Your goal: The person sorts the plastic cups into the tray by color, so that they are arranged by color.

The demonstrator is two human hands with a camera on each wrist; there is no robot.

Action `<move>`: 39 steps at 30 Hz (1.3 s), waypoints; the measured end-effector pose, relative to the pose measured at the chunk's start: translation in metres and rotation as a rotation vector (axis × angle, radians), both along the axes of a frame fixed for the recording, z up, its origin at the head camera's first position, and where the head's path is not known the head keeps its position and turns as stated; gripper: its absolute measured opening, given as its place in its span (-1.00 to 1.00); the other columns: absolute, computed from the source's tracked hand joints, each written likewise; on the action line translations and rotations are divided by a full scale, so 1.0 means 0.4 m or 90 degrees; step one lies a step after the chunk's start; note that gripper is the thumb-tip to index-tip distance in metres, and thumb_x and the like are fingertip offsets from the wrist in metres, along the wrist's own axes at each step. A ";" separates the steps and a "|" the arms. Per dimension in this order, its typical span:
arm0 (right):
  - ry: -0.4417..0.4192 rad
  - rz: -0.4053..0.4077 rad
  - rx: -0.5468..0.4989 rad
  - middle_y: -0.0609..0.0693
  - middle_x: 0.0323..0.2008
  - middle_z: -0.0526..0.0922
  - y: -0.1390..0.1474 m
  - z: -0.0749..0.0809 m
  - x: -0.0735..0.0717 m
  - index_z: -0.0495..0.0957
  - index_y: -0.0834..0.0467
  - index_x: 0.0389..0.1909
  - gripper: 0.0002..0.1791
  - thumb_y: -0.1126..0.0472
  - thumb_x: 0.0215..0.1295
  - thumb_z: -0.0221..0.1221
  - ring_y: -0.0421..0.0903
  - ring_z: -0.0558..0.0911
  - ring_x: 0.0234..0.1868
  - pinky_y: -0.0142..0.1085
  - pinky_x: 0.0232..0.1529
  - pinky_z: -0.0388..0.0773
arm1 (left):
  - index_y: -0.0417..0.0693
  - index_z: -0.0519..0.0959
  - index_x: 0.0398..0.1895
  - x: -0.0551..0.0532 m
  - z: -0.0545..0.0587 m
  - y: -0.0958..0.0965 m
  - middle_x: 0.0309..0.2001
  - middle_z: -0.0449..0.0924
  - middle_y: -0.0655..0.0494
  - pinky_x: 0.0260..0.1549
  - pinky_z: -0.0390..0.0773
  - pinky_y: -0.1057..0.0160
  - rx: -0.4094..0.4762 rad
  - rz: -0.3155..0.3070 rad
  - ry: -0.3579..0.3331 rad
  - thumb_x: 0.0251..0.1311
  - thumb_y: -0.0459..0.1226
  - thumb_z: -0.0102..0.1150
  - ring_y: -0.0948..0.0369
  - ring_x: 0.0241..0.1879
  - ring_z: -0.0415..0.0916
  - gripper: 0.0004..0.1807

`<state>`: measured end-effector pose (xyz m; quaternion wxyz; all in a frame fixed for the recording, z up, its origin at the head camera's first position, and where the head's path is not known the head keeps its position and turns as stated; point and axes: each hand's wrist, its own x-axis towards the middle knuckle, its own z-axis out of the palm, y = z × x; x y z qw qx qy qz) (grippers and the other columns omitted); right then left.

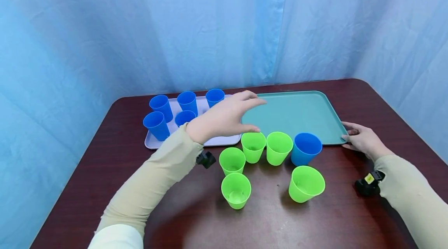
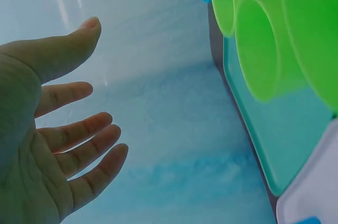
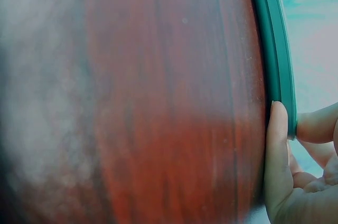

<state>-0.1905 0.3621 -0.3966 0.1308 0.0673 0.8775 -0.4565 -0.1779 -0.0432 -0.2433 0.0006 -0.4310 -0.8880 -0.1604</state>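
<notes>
My right hand is at the near right corner of the teal tray. In the right wrist view its thumb and fingers pinch that tray's rim from two sides. My left hand hovers over the gap between the teal tray and the lilac tray, fingers spread and holding nothing; the left wrist view also shows its bare palm. Several green cups, one of them a front cup, stand upright in front of the trays. Beside them is a single blue cup.
Several blue cups, such as the one at the tray's left, stand on the lilac tray, partly hidden by my left arm. Another green cup stands nearer me on the right. Blue curtains hang behind the dark wooden table.
</notes>
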 end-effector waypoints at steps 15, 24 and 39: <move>0.000 0.004 0.001 0.48 0.09 0.15 -0.001 -0.001 0.000 -0.15 0.31 0.45 -0.33 0.30 0.44 -0.08 -0.46 0.51 -0.40 -0.41 -0.29 0.64 | 0.10 0.16 0.44 0.005 -0.027 0.184 0.43 0.09 0.03 0.31 0.23 0.32 -0.155 -0.096 -0.040 0.14 -0.01 0.25 0.15 0.42 0.04 -0.20; -0.006 -0.001 0.009 0.51 0.13 0.12 0.010 0.000 0.002 -0.16 0.31 0.45 -0.32 0.30 0.44 -0.07 -0.47 0.51 -0.42 -0.40 -0.30 0.64 | 0.17 0.11 0.46 -0.015 -0.055 0.277 0.47 0.00 0.09 0.28 0.26 0.36 -0.240 -0.119 -0.034 0.14 0.01 0.23 0.18 0.45 -0.07 -0.17; -0.020 -0.009 0.011 0.52 0.13 0.13 0.021 0.005 0.005 -0.18 0.29 0.45 -0.30 0.30 0.43 -0.06 -0.46 0.53 -0.42 -0.41 -0.30 0.64 | 0.28 0.11 0.45 -0.013 -0.084 0.374 0.46 -0.01 0.19 0.17 0.34 0.44 -0.337 -0.158 -0.020 0.15 -0.02 0.23 0.24 0.44 -0.07 -0.20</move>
